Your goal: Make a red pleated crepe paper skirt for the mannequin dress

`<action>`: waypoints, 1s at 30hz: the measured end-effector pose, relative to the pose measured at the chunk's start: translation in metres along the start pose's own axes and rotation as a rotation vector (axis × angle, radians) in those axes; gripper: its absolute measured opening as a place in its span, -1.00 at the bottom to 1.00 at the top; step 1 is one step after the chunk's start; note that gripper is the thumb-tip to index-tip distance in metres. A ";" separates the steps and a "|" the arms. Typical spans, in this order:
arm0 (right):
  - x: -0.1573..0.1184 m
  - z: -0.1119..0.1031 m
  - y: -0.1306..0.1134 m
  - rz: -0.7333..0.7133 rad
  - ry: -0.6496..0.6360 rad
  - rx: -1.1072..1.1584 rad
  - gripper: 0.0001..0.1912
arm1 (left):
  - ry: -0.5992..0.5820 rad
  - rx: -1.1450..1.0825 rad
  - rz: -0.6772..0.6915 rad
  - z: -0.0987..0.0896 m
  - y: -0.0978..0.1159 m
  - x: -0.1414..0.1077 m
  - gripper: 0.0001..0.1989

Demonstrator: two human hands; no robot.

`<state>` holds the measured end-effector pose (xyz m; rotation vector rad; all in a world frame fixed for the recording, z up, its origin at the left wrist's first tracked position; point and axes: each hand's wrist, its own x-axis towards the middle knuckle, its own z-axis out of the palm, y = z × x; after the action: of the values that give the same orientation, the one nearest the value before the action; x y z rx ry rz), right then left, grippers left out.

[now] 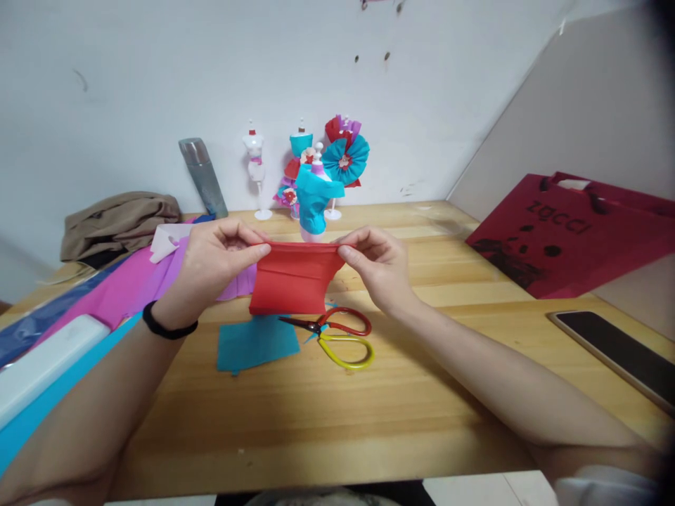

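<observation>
A piece of red crepe paper (292,281) is stretched between my two hands above the table, its top edge folded over. My left hand (221,260) pinches the upper left corner between thumb and fingers. At the upper right corner, my right hand (377,263) pinches it the same way. Below the paper lie scissors (345,344) with one red and one yellow handle, blades pointing left. Partly under the blades is a flat blue paper piece (256,344). Just behind the red paper stands a small dress form (316,200) wrapped in blue paper.
More dress forms, one a plain white form (256,165), stand by the wall. A grey bottle (203,176) and brown cloth (121,218) are at the back left. Pink paper (100,295) lies left. A red bag (574,235) and a phone (612,351) are on the right.
</observation>
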<state>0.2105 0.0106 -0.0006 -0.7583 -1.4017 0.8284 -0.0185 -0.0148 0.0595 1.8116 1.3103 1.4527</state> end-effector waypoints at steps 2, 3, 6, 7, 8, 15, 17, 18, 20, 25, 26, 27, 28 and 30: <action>0.000 0.000 -0.003 0.049 -0.004 0.026 -0.89 | -0.039 -0.069 -0.089 0.000 0.002 0.000 -0.86; 0.001 0.000 -0.004 0.067 -0.005 0.040 -0.88 | -0.061 -0.091 -0.135 -0.001 0.001 0.000 -0.86; 0.002 0.001 -0.005 0.115 -0.003 0.078 -0.86 | -0.120 -0.177 -0.234 -0.001 -0.001 0.001 -0.81; 0.002 0.001 -0.004 0.131 -0.003 0.088 -0.86 | -0.140 -0.203 -0.250 -0.001 -0.002 0.002 -0.79; 0.002 0.001 -0.004 0.145 -0.004 0.097 -0.86 | -0.156 -0.218 -0.259 -0.001 -0.003 0.002 -0.78; 0.000 -0.001 -0.001 0.161 -0.042 0.026 -0.80 | -0.188 0.082 -0.320 0.004 0.004 0.001 -0.75; -0.001 -0.001 0.001 0.141 -0.069 -0.026 -0.76 | -0.217 0.169 -0.322 0.005 0.003 -0.002 -0.78; -0.001 -0.001 0.002 0.126 -0.086 -0.054 -0.75 | -0.241 0.191 -0.312 0.005 0.002 -0.004 -0.80; 0.000 -0.001 0.005 0.089 -0.113 -0.111 -0.76 | -0.289 0.196 -0.275 0.006 -0.002 -0.006 -0.82; 0.001 -0.002 0.009 0.064 -0.120 -0.221 -0.89 | -0.381 0.217 -0.211 0.007 -0.012 -0.009 -0.81; 0.001 -0.002 0.009 0.063 -0.127 -0.238 -0.90 | -0.389 0.231 -0.205 0.007 -0.013 -0.009 -0.81; 0.001 -0.002 0.008 0.061 -0.138 -0.258 -0.91 | -0.396 0.246 -0.199 0.007 -0.013 -0.009 -0.81; 0.001 -0.002 0.008 0.052 -0.151 -0.280 -0.92 | -0.397 0.267 -0.191 0.008 -0.014 -0.009 -0.81; 0.002 -0.002 0.006 0.008 -0.171 -0.327 -0.93 | -0.385 0.321 -0.168 0.008 -0.013 -0.009 -0.81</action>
<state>0.2123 0.0153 -0.0052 -0.9598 -1.7135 0.6892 -0.0155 -0.0155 0.0418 1.9959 1.5057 0.7876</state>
